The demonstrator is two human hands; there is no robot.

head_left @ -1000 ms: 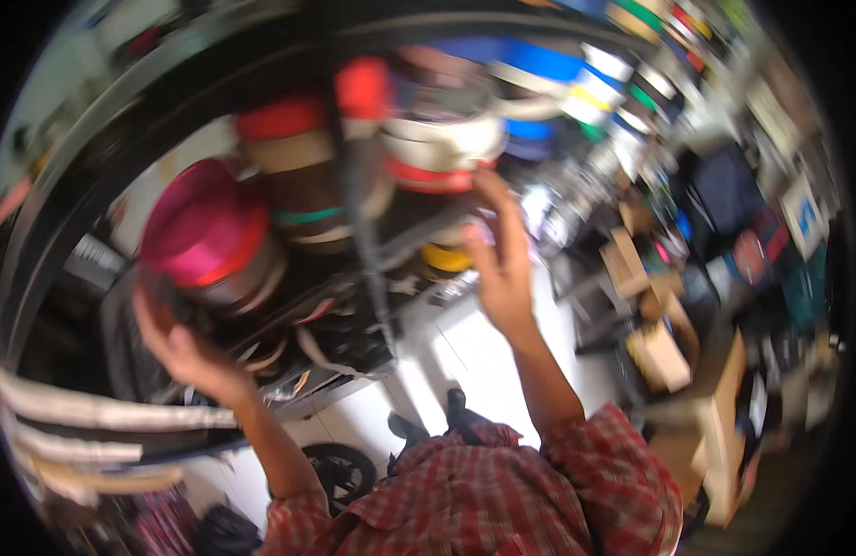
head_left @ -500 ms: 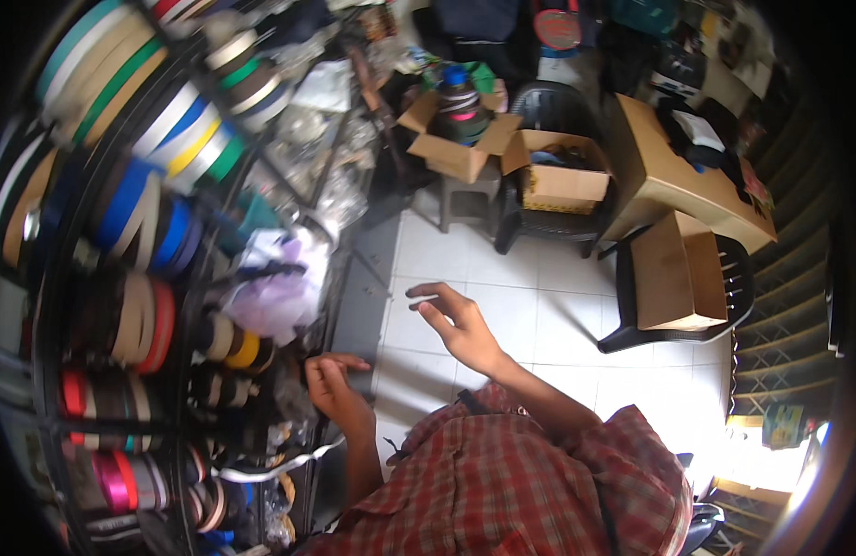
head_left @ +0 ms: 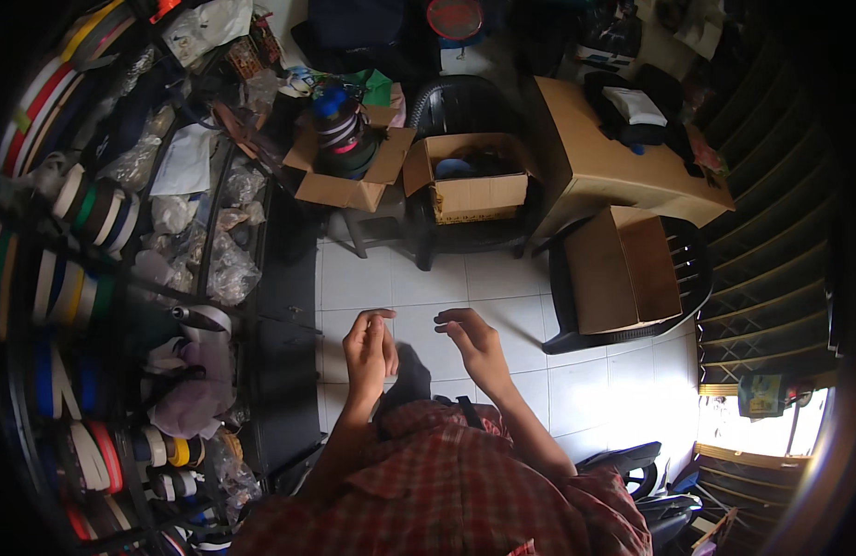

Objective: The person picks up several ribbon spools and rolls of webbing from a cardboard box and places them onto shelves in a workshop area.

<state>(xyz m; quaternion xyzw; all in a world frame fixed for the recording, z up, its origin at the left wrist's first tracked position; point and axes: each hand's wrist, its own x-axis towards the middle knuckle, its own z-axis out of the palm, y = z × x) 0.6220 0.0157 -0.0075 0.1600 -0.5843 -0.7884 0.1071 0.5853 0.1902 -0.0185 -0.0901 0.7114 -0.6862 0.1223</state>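
Left hand (head_left: 365,357): loosely curled, apparently released, above white floor tiles (head_left: 400,271), apart from the right.
Right hand (head_left: 476,354): half-curled, likewise released, facing the left.
Nearest open carton (head_left: 480,196): straight beyond both hands, untouched.
Tilted carton (head_left: 597,283): on a black plastic armchair (head_left: 587,342), right of the grip.
Webbing rolls (head_left: 99,454): shelved, left of the grip.
Handling: probably best with fingers relaxed, palms facing, wrists level, elbows well clear of shelving and armchair.

Cardboard boxes (head_left: 599,278) look matt, the floor tiles (head_left: 507,275) glossy.
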